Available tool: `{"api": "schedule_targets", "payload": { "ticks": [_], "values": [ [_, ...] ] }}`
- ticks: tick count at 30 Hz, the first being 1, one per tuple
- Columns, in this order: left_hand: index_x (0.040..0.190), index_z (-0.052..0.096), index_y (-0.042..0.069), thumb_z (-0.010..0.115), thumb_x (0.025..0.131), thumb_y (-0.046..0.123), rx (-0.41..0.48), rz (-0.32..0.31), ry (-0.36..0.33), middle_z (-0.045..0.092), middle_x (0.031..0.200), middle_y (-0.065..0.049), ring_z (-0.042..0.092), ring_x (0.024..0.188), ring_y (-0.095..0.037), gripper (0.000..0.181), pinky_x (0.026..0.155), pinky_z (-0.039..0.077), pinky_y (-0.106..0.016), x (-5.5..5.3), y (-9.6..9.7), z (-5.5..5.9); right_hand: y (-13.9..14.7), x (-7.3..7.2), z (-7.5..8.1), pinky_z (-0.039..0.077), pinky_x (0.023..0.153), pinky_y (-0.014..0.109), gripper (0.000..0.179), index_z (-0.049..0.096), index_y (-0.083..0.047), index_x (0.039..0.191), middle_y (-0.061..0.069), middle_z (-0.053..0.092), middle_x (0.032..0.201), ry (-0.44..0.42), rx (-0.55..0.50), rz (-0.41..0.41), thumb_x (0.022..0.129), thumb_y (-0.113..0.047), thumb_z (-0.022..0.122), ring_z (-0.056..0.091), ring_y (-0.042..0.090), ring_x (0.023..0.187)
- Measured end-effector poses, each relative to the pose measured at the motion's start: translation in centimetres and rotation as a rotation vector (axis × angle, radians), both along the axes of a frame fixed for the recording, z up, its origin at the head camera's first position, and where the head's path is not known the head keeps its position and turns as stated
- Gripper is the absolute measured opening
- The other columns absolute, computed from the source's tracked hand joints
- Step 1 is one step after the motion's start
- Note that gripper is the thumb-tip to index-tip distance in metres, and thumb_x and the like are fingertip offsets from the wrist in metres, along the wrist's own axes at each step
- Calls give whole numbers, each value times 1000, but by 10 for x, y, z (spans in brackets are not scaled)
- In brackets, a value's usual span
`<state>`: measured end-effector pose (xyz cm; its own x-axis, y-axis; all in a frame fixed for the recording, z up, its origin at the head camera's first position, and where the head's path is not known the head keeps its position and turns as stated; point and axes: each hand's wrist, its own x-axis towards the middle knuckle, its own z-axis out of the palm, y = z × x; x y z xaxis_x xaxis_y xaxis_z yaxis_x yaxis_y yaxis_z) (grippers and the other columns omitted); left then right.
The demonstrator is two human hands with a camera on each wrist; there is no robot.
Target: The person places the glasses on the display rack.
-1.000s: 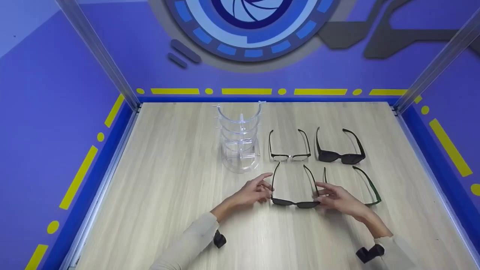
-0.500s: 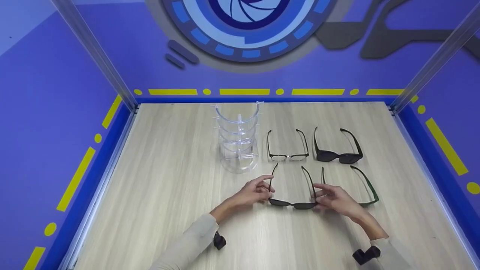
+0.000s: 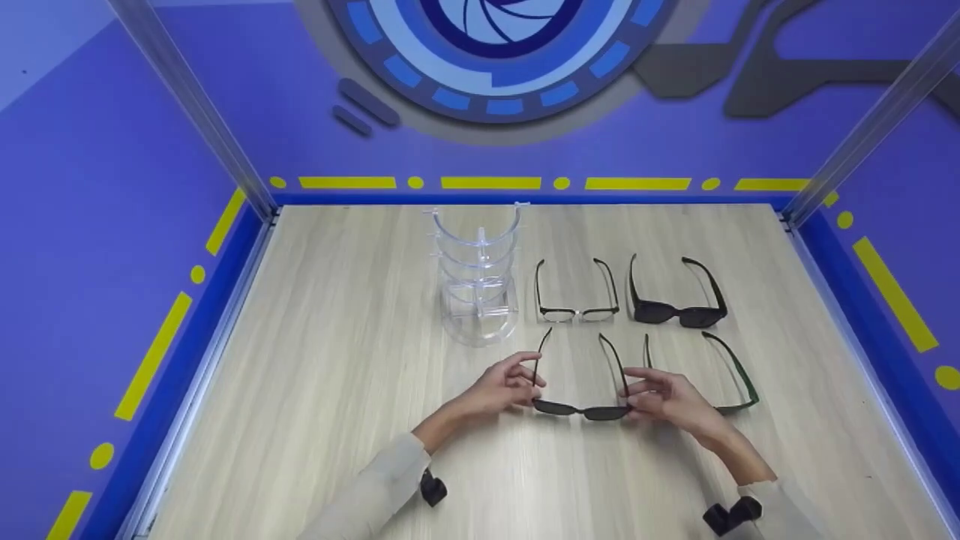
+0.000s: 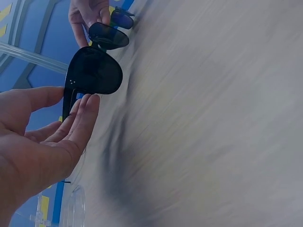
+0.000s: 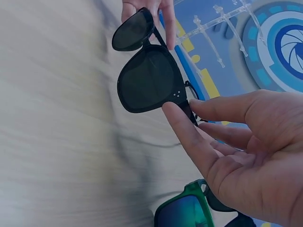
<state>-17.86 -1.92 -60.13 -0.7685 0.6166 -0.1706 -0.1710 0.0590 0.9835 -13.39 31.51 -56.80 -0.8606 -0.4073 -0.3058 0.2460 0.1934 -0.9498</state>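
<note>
Black sunglasses (image 3: 604,413) with dark lenses and spread temples are between my two hands, front towards me. My left hand (image 3: 504,386) pinches them at the left hinge, thumb on one side and fingers on the other. At the opposite hinge my right hand (image 3: 671,397) pinches the frame the same way. The left wrist view shows the dark lens (image 4: 94,71) beside the left fingertips. In the right wrist view small pale dots mark the frame corner by the right-hand lens (image 5: 149,80). Whether the sunglasses touch the table is unclear.
Green-framed glasses (image 3: 747,379) lie partly behind my right hand, with mirrored lenses (image 5: 182,213). Further back are thin-framed clear glasses (image 3: 577,313) and chunky black sunglasses (image 3: 679,313). A clear tiered display stand (image 3: 481,292) is left of them. Blue walls enclose the wooden table (image 3: 337,315).
The black sunglasses have shifted slightly left and towards me, with both hands on them. My left fingers have closed in on the left hinge. The other glasses and the stand stay put.
</note>
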Motion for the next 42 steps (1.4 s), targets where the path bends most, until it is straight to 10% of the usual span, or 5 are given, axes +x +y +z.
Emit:
{"api": "schedule_targets", "payload": {
  "ticks": [12, 42],
  "values": [
    [153, 32, -5, 56, 93, -9, 55, -9, -26, 60, 126, -36, 68, 94, -9, 65, 89, 62, -31, 7, -10, 5, -3, 6, -2, 62, 91, 33, 67, 27, 16, 151, 9, 73, 117, -34, -103, -50, 99, -4, 64, 74, 12, 99],
    [151, 36, -5, 69, 87, -9, 122, 99, -117, 62, 126, -34, 69, 91, -9, 72, 84, 62, -26, 21, -42, 13, -29, 7, -4, 61, 92, 28, 65, 33, 6, 152, 3, 72, 113, -99, -203, -35, 96, -3, 66, 72, 13, 102]
  ]
}}
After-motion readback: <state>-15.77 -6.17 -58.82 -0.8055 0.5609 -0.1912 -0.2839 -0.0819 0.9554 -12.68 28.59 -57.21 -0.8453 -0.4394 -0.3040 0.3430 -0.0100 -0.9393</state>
